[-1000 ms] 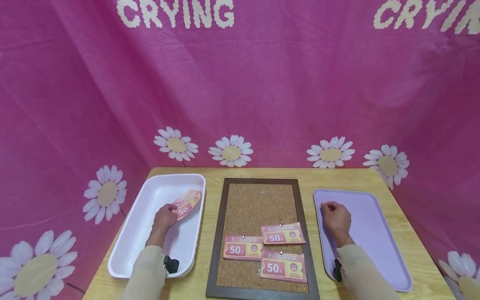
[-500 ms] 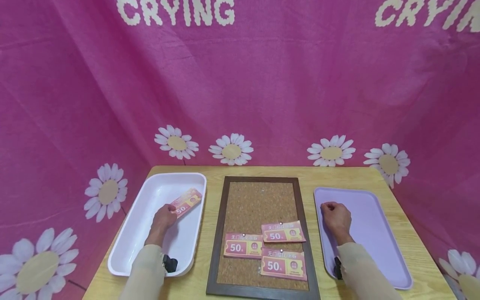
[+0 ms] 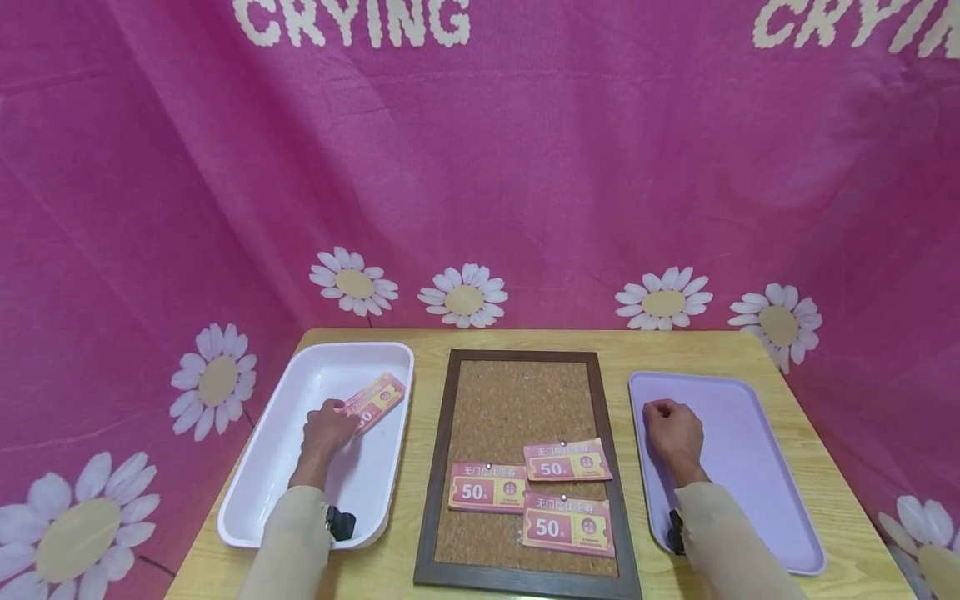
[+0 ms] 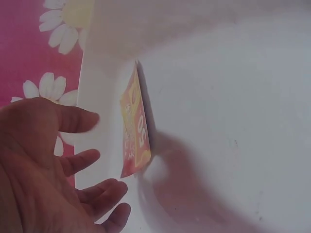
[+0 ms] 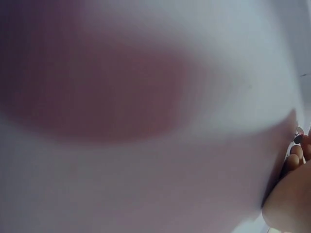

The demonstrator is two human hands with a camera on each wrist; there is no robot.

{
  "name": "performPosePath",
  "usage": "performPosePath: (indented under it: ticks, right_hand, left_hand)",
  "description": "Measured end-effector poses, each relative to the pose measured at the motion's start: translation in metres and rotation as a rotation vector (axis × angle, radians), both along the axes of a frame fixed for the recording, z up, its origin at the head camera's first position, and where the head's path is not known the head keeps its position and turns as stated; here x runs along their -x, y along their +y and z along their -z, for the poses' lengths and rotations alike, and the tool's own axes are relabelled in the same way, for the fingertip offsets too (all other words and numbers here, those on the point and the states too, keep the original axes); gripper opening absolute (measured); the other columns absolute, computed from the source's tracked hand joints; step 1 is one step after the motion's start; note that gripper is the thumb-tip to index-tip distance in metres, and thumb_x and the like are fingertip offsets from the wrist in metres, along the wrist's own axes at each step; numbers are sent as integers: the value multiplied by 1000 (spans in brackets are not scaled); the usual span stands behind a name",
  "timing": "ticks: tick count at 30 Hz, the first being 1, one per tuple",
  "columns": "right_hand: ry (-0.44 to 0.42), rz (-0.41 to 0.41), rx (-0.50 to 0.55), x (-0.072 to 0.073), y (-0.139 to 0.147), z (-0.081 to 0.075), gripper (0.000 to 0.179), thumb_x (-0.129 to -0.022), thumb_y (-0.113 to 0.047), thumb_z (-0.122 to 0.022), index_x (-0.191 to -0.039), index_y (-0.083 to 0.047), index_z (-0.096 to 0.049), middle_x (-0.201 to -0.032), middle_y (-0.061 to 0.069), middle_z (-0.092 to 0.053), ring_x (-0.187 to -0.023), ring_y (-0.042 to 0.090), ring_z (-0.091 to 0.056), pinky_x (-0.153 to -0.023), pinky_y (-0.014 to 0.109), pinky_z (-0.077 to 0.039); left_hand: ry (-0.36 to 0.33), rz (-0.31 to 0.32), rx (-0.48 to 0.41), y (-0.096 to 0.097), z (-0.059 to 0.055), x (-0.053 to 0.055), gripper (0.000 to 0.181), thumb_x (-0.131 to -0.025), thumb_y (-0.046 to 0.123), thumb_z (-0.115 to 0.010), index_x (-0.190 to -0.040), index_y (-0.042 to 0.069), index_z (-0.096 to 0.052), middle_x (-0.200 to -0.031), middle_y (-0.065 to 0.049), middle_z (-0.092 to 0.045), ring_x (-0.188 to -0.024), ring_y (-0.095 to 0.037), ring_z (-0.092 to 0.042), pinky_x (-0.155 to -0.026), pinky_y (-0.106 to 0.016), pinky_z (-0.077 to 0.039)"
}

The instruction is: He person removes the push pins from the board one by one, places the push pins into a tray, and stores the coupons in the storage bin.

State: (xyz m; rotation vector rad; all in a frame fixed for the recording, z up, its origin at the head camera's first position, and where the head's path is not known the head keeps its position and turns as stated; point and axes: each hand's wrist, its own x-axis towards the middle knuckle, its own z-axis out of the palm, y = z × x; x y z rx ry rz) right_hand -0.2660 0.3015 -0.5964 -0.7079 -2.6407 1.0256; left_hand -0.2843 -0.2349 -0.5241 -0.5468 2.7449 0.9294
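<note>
A pink and yellow coupon (image 3: 386,392) marked 50 lies against the right wall of the white basin (image 3: 247,492). My left hand (image 3: 330,429) is over its near end in the head view. In the left wrist view the fingers of this hand (image 4: 63,165) are spread, with a gap between them and the coupon (image 4: 133,131). At the left side of the lilac tray (image 3: 750,467), my right hand (image 3: 675,437) has its fingers curled together. The right wrist view, mostly blurred, shows those fingertips pinching a small shiny pin (image 5: 299,132).
Between basin and tray lies a brown-framed cork board (image 3: 517,400). Three similar coupons are pinned on its lower half: one on the left (image 3: 487,490), two on the right. Everything stands on a wooden table (image 3: 615,343), with a magenta flowered curtain (image 3: 525,208) behind.
The coupon, bent up in my left fingers a second ago, now lies flatter in the basin, and the left fingers have come off it. The right hand has stayed in place.
</note>
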Motion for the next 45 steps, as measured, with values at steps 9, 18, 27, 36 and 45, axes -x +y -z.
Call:
performPosePath:
  ticks: [9, 18, 27, 36, 45]
  right_hand:
    - [7, 11, 21, 1, -2, -1, 37, -94, -35, -55, -111, -5, -68, -104, 18, -67, -96, 35, -60, -85, 48, -43]
    - [12, -41, -5, 1, -8, -5, 48, -92, -37, -57, -130, -8, -60, -117, 20, -65, -111, 39, -57, -96, 52, -41]
    - [-74, -207, -63, 0, -8, -18, 70, -95, -50, -47, -151, -10, -32, -148, 27, -39, -136, 49, -34, -112, 57, -25]
    - [-170, -334, -149, -2, -8, -29, 90, -92, -70, -32, -156, -15, -4, -159, 28, -9, -142, 54, -12, -106, 73, -20]
    - [-72, -418, -337, -13, -20, -35, 93, -90, -71, -37, -156, -13, -9, -159, 28, -10, -144, 52, -11, -107, 71, -18]
  left_hand:
    - [15, 14, -8, 8, -10, 5, 72, -98, 56, -28, -155, 14, -15, -157, -23, -22, -137, -53, -24, -105, -72, -22]
    - [64, 104, 82, 13, -14, 4, 78, -96, 65, -10, -156, 15, -4, -161, -21, -7, -140, -54, -16, -105, -74, -19]
    - [94, 173, 91, 25, -25, -1, 80, -93, 70, -8, -156, 22, 2, -163, -17, 6, -147, -45, 1, -111, -70, -2]
    - [180, 245, 162, 42, -28, -6, 77, -95, 67, -19, -157, 24, -3, -164, -13, 2, -149, -41, 1, -110, -71, 0]
    - [263, 350, 231, 69, -34, -13, 78, -95, 67, -27, -156, 23, -11, -164, -11, -5, -149, -41, -6, -111, -70, -2]
